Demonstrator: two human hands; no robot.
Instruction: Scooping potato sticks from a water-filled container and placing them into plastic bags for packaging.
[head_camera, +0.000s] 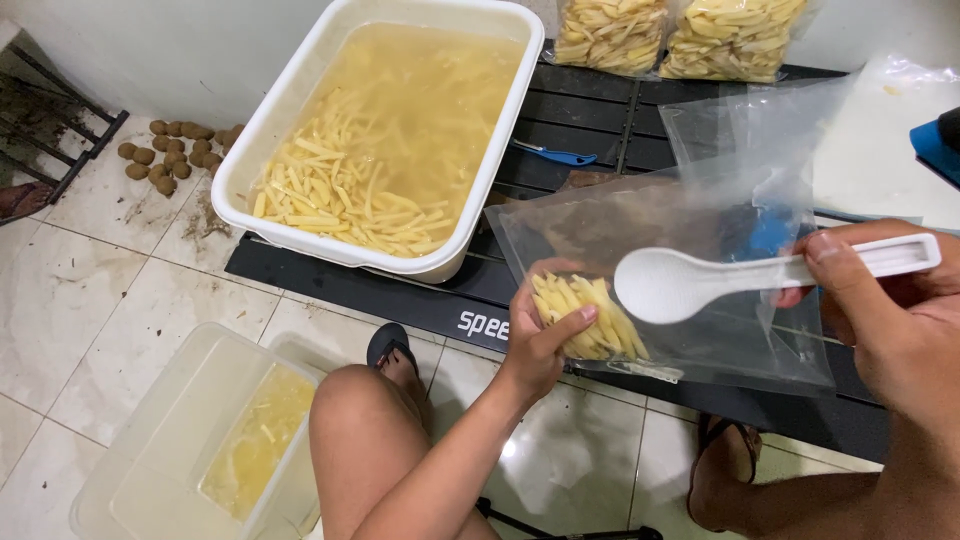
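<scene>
My left hand (540, 335) grips the lower corner of a clear plastic bag (690, 240) that holds a small heap of cut raw potato sticks (590, 318). My right hand (880, 310) holds a white plastic spoon (690, 283) by its handle, with the empty bowl lying over the outside of the bag. A large white tub (300, 110) of cloudy water with many potato sticks sits to the left on a low black table (400, 290).
Two filled bags of potato sticks (680, 35) lie at the table's far edge. A blue peeler (555, 155) rests beside the tub. Small brown potatoes (175, 150) lie on the tiled floor. A clear bin with yellowish water (255, 440) stands by my bare knee (365, 430).
</scene>
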